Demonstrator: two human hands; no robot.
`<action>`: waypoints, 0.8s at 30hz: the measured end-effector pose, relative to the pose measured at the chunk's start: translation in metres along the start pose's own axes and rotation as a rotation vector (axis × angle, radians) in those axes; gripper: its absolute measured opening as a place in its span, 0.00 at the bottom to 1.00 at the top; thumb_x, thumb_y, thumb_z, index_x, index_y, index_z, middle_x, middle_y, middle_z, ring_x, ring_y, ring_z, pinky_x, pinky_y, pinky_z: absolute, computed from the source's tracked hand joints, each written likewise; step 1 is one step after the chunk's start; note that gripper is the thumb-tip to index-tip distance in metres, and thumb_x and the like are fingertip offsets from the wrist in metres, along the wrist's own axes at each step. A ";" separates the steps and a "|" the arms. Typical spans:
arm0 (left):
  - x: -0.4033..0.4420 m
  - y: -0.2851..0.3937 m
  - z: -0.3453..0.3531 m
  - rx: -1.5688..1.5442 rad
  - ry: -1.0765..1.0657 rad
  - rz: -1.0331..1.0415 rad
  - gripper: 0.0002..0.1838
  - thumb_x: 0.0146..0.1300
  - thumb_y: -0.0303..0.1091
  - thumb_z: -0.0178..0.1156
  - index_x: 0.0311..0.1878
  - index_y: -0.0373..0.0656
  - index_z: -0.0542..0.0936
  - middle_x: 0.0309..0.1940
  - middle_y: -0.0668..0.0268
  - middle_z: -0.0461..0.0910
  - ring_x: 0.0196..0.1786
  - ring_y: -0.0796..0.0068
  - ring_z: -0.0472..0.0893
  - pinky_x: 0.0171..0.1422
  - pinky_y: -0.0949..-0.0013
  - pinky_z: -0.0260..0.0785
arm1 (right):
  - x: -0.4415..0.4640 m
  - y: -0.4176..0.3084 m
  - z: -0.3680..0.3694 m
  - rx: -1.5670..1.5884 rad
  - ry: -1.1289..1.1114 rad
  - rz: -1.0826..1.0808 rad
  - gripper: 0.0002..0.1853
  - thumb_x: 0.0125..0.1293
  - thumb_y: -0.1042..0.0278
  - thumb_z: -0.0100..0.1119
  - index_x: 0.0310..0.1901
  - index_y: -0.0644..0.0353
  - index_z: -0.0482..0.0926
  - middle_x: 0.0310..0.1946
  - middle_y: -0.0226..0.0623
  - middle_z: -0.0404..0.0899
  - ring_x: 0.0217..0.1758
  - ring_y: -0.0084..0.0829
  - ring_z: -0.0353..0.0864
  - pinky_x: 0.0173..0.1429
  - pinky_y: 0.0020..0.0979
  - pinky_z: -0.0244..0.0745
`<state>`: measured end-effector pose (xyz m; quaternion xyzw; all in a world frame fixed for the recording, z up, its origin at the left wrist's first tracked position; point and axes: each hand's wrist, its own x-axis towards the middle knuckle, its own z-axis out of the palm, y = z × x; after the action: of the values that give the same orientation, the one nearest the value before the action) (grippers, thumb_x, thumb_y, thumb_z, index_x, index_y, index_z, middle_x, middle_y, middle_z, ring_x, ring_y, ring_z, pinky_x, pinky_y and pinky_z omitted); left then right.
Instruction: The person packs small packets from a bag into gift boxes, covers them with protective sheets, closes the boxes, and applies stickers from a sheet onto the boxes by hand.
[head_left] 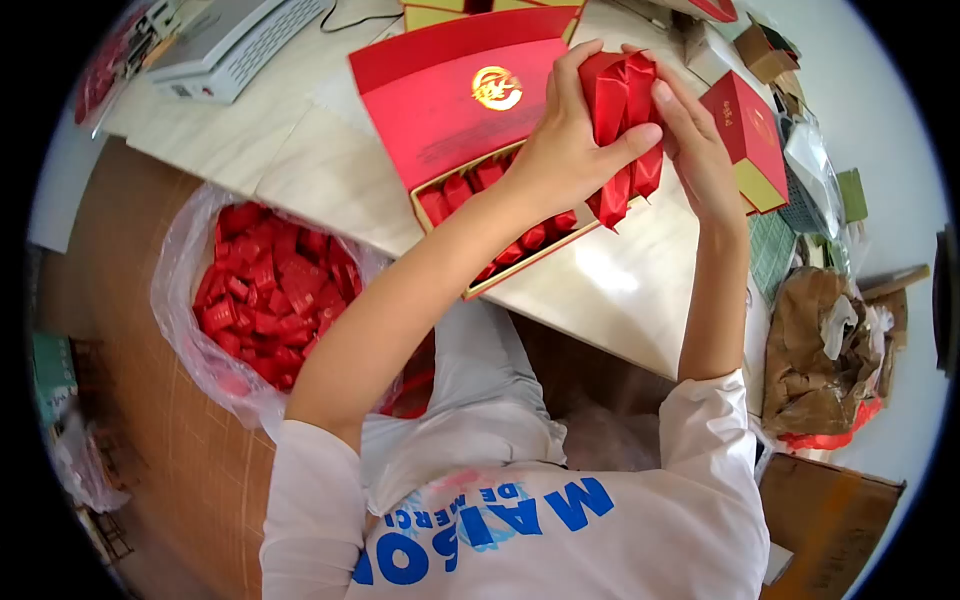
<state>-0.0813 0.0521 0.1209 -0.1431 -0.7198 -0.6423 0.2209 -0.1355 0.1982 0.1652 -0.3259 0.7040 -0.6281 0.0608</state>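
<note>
Between my two hands is a bunch of shiny red foil packets (608, 100), standing roughly upright side by side above the right end of an open gift box (528, 263). My left hand (560, 145) grips the bunch from the left, its thumb across the front. From the right, my right hand (700, 160) presses its fingers and thumb around the other side. Inside the box lie red packets (458, 190) in rows, partly hidden by my left forearm. The red lid (430, 110), with a gold emblem, is folded back.
A plastic bag (178, 275) full of loose red packets (270, 285) stands left of my lap. On the table (320, 180) are a closed red box (745, 135) at right and a silver machine (225, 50) at back left. Crumpled brown paper (815, 340) lies far right.
</note>
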 end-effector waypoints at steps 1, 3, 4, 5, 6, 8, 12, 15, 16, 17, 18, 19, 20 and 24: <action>0.005 -0.010 0.006 0.051 0.007 -0.006 0.48 0.60 0.50 0.65 0.70 0.38 0.45 0.65 0.42 0.53 0.68 0.47 0.64 0.68 0.56 0.64 | 0.001 0.008 -0.005 0.048 0.017 0.064 0.25 0.73 0.53 0.50 0.67 0.56 0.68 0.53 0.30 0.77 0.53 0.20 0.75 0.55 0.24 0.71; 0.007 -0.027 0.012 0.107 0.030 -0.036 0.47 0.60 0.53 0.63 0.69 0.37 0.47 0.64 0.42 0.55 0.67 0.46 0.63 0.69 0.54 0.61 | 0.004 0.025 -0.010 0.062 0.028 0.207 0.28 0.72 0.49 0.50 0.67 0.57 0.68 0.58 0.34 0.74 0.60 0.25 0.72 0.63 0.30 0.68; 0.008 -0.035 0.014 0.157 0.071 -0.070 0.46 0.61 0.55 0.61 0.69 0.35 0.49 0.63 0.42 0.57 0.67 0.45 0.62 0.69 0.52 0.59 | 0.006 0.036 -0.013 0.059 -0.002 0.244 0.28 0.72 0.49 0.50 0.67 0.57 0.68 0.59 0.34 0.74 0.61 0.25 0.72 0.63 0.30 0.68; 0.006 -0.042 0.013 0.168 0.060 -0.076 0.46 0.61 0.55 0.61 0.69 0.35 0.49 0.63 0.42 0.57 0.67 0.45 0.62 0.69 0.52 0.59 | 0.008 0.046 -0.013 0.058 -0.036 0.283 0.29 0.72 0.48 0.50 0.67 0.57 0.68 0.59 0.34 0.74 0.61 0.25 0.72 0.64 0.29 0.68; 0.001 -0.046 0.011 0.423 0.065 -0.140 0.45 0.63 0.59 0.57 0.68 0.35 0.51 0.62 0.44 0.59 0.67 0.47 0.62 0.71 0.51 0.54 | 0.010 0.057 -0.014 0.073 -0.035 0.286 0.29 0.72 0.48 0.50 0.67 0.57 0.68 0.59 0.34 0.74 0.61 0.25 0.72 0.64 0.29 0.68; -0.010 -0.055 0.007 0.676 0.123 -0.158 0.41 0.64 0.64 0.50 0.63 0.34 0.61 0.60 0.45 0.62 0.64 0.47 0.61 0.70 0.49 0.48 | 0.013 0.075 -0.011 0.138 -0.147 0.377 0.29 0.72 0.47 0.50 0.66 0.59 0.70 0.59 0.35 0.75 0.61 0.27 0.73 0.65 0.27 0.66; -0.017 -0.051 -0.010 0.809 0.080 -0.196 0.32 0.67 0.61 0.49 0.49 0.35 0.72 0.52 0.52 0.71 0.57 0.54 0.66 0.64 0.53 0.53 | 0.010 0.068 -0.004 -0.097 -0.210 0.402 0.30 0.70 0.46 0.51 0.63 0.63 0.72 0.58 0.39 0.76 0.61 0.29 0.73 0.68 0.27 0.61; -0.019 -0.056 -0.011 0.833 0.106 -0.084 0.28 0.66 0.57 0.52 0.41 0.34 0.74 0.40 0.56 0.74 0.50 0.57 0.70 0.57 0.55 0.57 | 0.012 0.081 -0.009 -0.123 -0.278 0.415 0.30 0.70 0.46 0.50 0.62 0.64 0.73 0.57 0.39 0.77 0.62 0.30 0.72 0.68 0.27 0.61; -0.019 -0.056 -0.011 0.830 0.102 -0.090 0.28 0.66 0.57 0.52 0.41 0.34 0.74 0.40 0.56 0.74 0.50 0.57 0.70 0.57 0.55 0.57 | 0.013 0.082 -0.009 -0.122 -0.277 0.422 0.30 0.70 0.46 0.50 0.62 0.64 0.73 0.57 0.39 0.77 0.62 0.30 0.72 0.68 0.27 0.61; -0.019 -0.056 -0.010 0.834 0.117 -0.082 0.26 0.66 0.55 0.53 0.40 0.35 0.74 0.38 0.57 0.75 0.48 0.58 0.70 0.56 0.55 0.57 | 0.014 0.082 -0.009 -0.130 -0.301 0.417 0.29 0.70 0.46 0.50 0.62 0.64 0.73 0.57 0.40 0.77 0.62 0.30 0.72 0.68 0.27 0.61; -0.019 -0.055 -0.010 0.839 0.133 -0.075 0.25 0.66 0.54 0.53 0.39 0.36 0.75 0.37 0.58 0.75 0.47 0.58 0.70 0.55 0.55 0.57 | 0.015 0.082 -0.009 -0.139 -0.325 0.411 0.29 0.71 0.46 0.50 0.61 0.64 0.74 0.57 0.40 0.77 0.62 0.30 0.72 0.68 0.27 0.61; -0.019 -0.053 -0.011 0.833 0.132 -0.081 0.25 0.66 0.54 0.53 0.39 0.36 0.75 0.37 0.58 0.75 0.47 0.58 0.70 0.55 0.55 0.57 | 0.015 0.083 -0.009 -0.141 -0.327 0.419 0.29 0.71 0.46 0.50 0.61 0.64 0.74 0.57 0.40 0.77 0.62 0.30 0.72 0.68 0.27 0.61; -0.019 -0.052 -0.012 0.868 0.100 -0.121 0.25 0.67 0.55 0.51 0.41 0.37 0.75 0.38 0.59 0.76 0.48 0.58 0.71 0.57 0.55 0.56 | 0.014 0.083 -0.008 -0.145 -0.338 0.408 0.29 0.71 0.46 0.50 0.60 0.64 0.74 0.57 0.40 0.77 0.61 0.30 0.72 0.68 0.27 0.61; -0.020 -0.048 -0.010 0.955 0.091 -0.156 0.21 0.67 0.52 0.53 0.44 0.40 0.75 0.40 0.60 0.76 0.49 0.59 0.71 0.56 0.55 0.57 | 0.015 0.082 -0.006 -0.144 -0.353 0.401 0.26 0.72 0.51 0.50 0.62 0.63 0.72 0.54 0.39 0.78 0.58 0.29 0.74 0.66 0.27 0.62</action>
<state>-0.0862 0.0375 0.0699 0.0570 -0.9324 -0.2603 0.2442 -0.1815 0.1954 0.0953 -0.2881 0.7757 -0.4854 0.2824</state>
